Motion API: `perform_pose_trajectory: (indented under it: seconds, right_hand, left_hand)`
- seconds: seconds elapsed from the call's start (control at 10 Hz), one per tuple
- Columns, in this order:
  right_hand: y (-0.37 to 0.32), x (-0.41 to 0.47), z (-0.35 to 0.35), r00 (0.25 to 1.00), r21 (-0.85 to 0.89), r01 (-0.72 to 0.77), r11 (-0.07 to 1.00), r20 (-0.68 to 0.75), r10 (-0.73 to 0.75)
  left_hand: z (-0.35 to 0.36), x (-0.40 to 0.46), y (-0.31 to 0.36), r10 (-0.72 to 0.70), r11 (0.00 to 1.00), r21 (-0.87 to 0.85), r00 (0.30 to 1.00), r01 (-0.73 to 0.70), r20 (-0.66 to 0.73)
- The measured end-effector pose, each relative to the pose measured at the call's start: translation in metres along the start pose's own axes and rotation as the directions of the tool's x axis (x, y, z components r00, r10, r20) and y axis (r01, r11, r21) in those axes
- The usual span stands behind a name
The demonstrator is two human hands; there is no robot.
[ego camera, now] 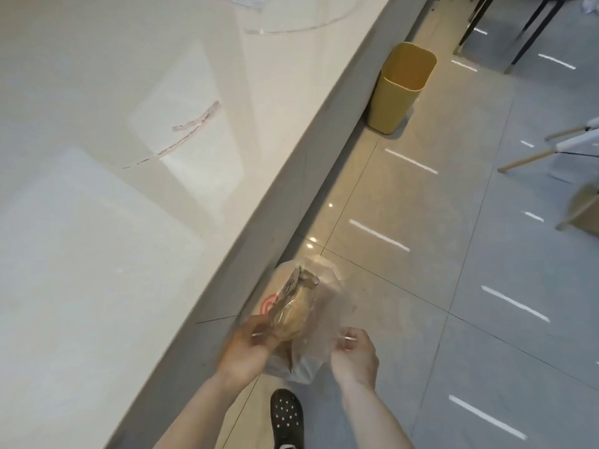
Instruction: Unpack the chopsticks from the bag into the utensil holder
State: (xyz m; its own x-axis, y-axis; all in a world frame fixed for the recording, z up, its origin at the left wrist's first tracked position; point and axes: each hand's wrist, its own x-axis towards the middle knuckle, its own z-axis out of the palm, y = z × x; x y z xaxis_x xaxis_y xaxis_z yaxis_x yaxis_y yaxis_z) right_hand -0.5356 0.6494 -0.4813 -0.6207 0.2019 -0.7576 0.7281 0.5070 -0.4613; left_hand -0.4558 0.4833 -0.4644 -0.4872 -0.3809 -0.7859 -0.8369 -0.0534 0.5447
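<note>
A thin translucent plastic bag with a red logo hangs in front of me over the floor. My left hand grips a clear-wrapped bundle of tan chopsticks that sticks up out of the bag. My right hand pinches the bag's right edge between thumb and fingers. No utensil holder is in view.
A long white counter fills the left side, its edge running diagonally. A yellow waste bin stands on the tiled floor by the counter. Chair legs show at the right. My black shoe is below the bag.
</note>
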Motion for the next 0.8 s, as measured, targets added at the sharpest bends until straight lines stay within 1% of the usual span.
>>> perform_pose_trajectory:
  seconds: [0.1,0.2,0.3,0.4,0.5,0.6,0.7,0.8]
  right_hand:
    - [0.007,0.012,0.025,0.995,-0.022,0.035,0.999,0.099,-0.032]
    - [0.012,0.018,0.045,0.936,0.035,0.039,0.999,0.348,-0.049]
    - [0.019,0.026,0.052,0.902,-0.029,0.050,0.998,0.429,-0.033]
    - [0.027,0.031,0.044,0.924,-0.080,0.059,0.995,0.383,-0.024]
    - [0.028,0.030,0.033,0.939,-0.161,0.067,0.985,0.343,-0.008]
    - [0.014,0.022,0.022,0.940,-0.211,0.085,0.974,0.341,-0.008]
    - [-0.008,0.009,0.013,0.931,-0.262,0.211,0.942,0.348,-0.111]
    - [-0.035,-0.016,0.002,0.920,-0.293,0.311,0.904,0.333,-0.209]
  left_hand:
    - [0.021,0.025,-0.011,-0.001,1.000,0.028,0.999,0.000,0.040]
    - [0.044,0.044,-0.020,0.000,0.999,0.051,0.995,-0.005,0.096]
    - [0.056,0.055,-0.024,0.010,0.989,0.147,0.990,-0.031,0.142]
    - [0.053,0.061,-0.026,0.046,0.963,0.259,0.992,-0.075,0.119]
    - [0.042,0.057,-0.019,0.077,0.941,0.326,0.995,-0.092,0.059]
    - [0.027,0.044,-0.003,0.102,0.908,0.407,0.995,-0.098,0.012]
    - [0.011,0.023,0.025,0.194,0.898,0.399,0.981,-0.186,0.021]
    - [-0.004,-0.006,0.054,0.254,0.884,0.405,0.967,-0.234,0.004]
